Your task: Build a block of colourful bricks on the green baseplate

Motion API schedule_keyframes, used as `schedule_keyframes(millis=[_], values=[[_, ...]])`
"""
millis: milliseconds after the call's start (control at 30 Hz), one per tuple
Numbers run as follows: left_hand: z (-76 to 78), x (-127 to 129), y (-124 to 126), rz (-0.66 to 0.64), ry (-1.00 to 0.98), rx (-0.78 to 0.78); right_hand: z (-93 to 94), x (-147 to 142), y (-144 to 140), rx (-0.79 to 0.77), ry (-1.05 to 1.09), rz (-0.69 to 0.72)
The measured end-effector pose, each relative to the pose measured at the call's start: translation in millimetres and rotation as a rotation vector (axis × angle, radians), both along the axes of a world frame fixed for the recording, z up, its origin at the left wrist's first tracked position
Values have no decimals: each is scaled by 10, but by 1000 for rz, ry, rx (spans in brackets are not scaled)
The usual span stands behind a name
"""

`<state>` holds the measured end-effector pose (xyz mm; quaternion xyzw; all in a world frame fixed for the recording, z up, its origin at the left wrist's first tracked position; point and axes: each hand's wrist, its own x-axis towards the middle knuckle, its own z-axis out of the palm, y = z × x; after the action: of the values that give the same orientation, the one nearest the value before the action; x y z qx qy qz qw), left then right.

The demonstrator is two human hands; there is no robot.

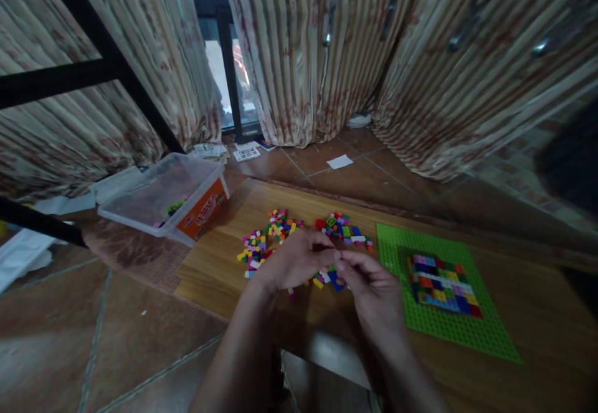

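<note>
My left hand and my right hand meet fingertip to fingertip above the wooden tabletop. Both are closed in a pinch, and whatever sits between the fingertips is too small and hidden to name. Under and behind them lie loose toy bricks in many colours, partly covered by the hands. A second cluster of bricks lies just beyond my fingers. To the right of my right hand is a green baseplate, bearing a block of multicoloured bricks built up in rows.
A clear plastic bin with an orange label stands left of the tabletop, a few pieces inside. Black metal bars cross the left side and top. Striped curtains hang behind. A white paper lies on the tiled floor.
</note>
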<state>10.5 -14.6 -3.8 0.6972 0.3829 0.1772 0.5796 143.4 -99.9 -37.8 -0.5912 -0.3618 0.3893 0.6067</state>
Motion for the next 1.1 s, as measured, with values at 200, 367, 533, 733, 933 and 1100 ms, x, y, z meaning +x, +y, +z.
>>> schedule_keyframes(millis=[200,367,533,733,933,1100], values=[[-6,103,-46,14,-52,-83,-10,89,-30,-35,87,18],[-4,94,-6,117,-125,-174,-84,192,-25,-51,71,13],[-38,20,76,242,209,209,-148,258,-30,-39,-414,-10],[-83,33,77,165,314,359,-148,291,-46,-42,-622,84],[-77,13,77,163,398,381,-117,354,-65,2,-662,66],[-104,-52,108,167,390,369,-96,360,-93,7,-679,73]])
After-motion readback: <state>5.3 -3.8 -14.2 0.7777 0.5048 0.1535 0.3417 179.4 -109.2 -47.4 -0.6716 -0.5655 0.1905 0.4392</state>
